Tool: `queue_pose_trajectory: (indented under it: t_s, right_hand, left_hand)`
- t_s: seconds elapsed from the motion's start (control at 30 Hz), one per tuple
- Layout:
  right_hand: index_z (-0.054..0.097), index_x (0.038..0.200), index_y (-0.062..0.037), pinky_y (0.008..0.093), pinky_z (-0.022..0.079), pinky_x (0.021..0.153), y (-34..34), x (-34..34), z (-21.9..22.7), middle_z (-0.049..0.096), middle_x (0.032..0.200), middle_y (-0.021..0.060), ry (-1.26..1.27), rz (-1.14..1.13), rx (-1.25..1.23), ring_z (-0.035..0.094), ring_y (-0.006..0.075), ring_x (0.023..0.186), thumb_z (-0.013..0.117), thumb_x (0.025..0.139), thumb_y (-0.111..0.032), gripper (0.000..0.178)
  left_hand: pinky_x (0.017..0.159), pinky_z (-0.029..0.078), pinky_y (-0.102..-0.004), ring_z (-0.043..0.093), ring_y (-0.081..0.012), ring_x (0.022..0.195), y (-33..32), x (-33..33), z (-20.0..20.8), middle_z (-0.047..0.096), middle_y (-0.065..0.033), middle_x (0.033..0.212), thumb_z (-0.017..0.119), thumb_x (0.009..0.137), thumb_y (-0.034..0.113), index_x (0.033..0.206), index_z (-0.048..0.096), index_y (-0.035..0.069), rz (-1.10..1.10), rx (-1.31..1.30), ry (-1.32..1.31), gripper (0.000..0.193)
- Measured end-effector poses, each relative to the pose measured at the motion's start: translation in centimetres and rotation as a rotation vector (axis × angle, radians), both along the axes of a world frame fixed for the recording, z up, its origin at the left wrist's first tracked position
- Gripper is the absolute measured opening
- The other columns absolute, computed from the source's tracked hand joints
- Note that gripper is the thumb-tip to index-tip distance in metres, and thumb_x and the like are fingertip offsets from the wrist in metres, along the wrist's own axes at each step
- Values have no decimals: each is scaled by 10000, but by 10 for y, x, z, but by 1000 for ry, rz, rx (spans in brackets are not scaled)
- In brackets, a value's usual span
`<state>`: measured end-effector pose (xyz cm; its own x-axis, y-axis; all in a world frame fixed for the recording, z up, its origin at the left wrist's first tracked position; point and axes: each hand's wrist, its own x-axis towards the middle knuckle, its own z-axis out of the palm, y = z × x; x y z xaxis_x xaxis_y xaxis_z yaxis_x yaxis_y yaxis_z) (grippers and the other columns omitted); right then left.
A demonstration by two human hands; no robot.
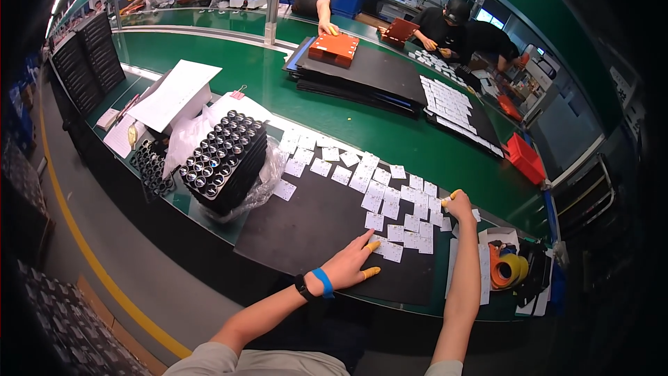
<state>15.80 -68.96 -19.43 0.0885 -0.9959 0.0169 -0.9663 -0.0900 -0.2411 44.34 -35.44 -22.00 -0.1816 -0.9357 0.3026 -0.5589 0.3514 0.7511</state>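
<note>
1. The step in hand looks like laying out small white cards (390, 202) in rows on a black mat (327, 226) that lies along the near edge of the green counter (362, 132). The cards run in a band from the mat's far left corner toward its right end.
2. The left hand (348, 264) rests flat on the mat near its front edge, fingers spread wide, with yellow covers on the fingertips (374, 244); the forefinger touches the nearest card of the row. It grips nothing.
3. The right hand (460, 206) sits at the right end of the rows, over the cards there; whether it pinches a card cannot be told, as the fingers curl away from view.
4. Judging by the uneven rows, the next move calls for sliding single cards into line without disturbing their neighbours.
5. Hard to make out: any marks on the cards; the contents of the black trays (226, 153) stacked at the counter's left end, partly wrapped in clear plastic; and the orange tape roll (506, 270) at the right corner, half hidden among clutter.
</note>
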Motion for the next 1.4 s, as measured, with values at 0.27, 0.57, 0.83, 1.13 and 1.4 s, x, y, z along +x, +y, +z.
queue_pose_trajectory:
  t_s: [0.27, 0.57, 0.83, 1.13, 1.4]
  right_hand:
    - [656, 1096, 34, 437, 541, 909, 1, 0, 4, 690, 1146, 257, -1, 3, 20, 672, 387, 1097, 836, 750, -214, 462]
    - [682, 1007, 9, 410, 540, 850, 1, 4, -3, 725, 1023, 193, 28, -9, -65, 708, 322, 980, 879, 707, -185, 408]
    - [702, 997, 2, 413, 543, 878, 10, 8, 7, 729, 1048, 203, 43, -8, -65, 704, 341, 1006, 865, 715, -209, 389]
    - [710, 1007, 6, 439, 540, 891, 13, 8, 3, 727, 1058, 209, 70, 18, -105, 694, 355, 1023, 837, 747, -272, 401]
    - [692, 1033, -16, 488, 541, 903, 11, -6, -7, 688, 1131, 231, 34, 25, -132, 656, 416, 1077, 762, 777, -225, 338]
  left_hand:
    - [1156, 367, -433, 380, -452, 1407, 1, -2, 1, 276, -293, 1585, 712, 933, 285, 1397, 485, -45, 0, 1, -1, 613]
    - [1154, 370, -443, 404, -441, 1384, 2, -4, 4, 314, -301, 1556, 724, 910, 228, 1360, 517, -62, 22, -9, 17, 574]
    - [1158, 365, -440, 406, -436, 1385, 3, -8, 3, 325, -293, 1555, 730, 901, 210, 1358, 521, -62, 62, -18, 37, 571]
    - [1155, 369, -434, 412, -426, 1382, 2, -9, 4, 332, -282, 1557, 730, 900, 210, 1370, 510, -68, 70, 0, 19, 589]
    - [1147, 382, -429, 411, -432, 1394, 2, -12, 8, 349, -259, 1557, 701, 939, 258, 1378, 520, -31, 64, 11, 19, 556]
